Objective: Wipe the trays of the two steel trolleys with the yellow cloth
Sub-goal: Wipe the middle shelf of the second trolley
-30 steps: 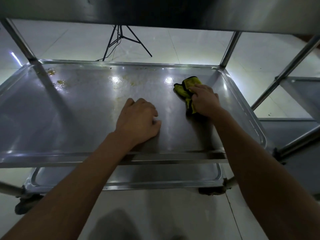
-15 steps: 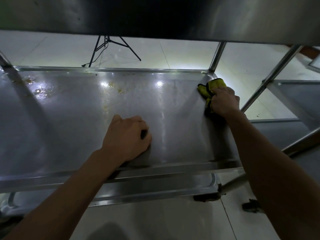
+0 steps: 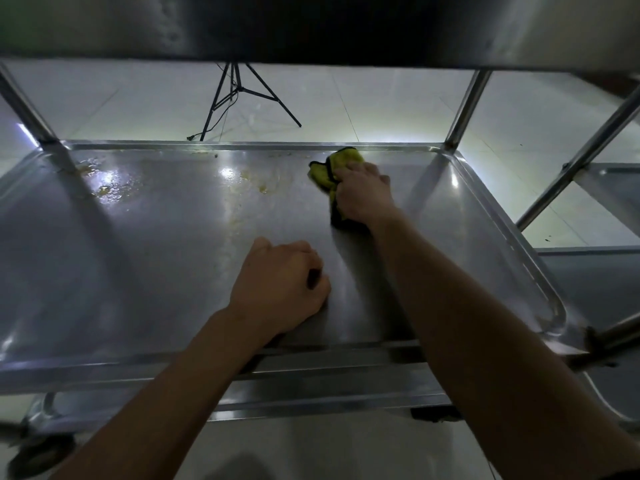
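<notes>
Head view, near to far: left hand (image 3: 280,285) rests on the steel tray (image 3: 138,258), fingers curled, holding nothing. Farther back, right hand (image 3: 363,195) presses the yellow cloth (image 3: 325,169), fingers gripping it, near yellowish stains (image 3: 256,181). Beyond, a tripod (image 3: 239,95) stands on the floor.

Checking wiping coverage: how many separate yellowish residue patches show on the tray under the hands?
2: one residue patch at the far left corner, one near the far edge's middle, just left of the yellow cloth. Glare may hide more.
</notes>
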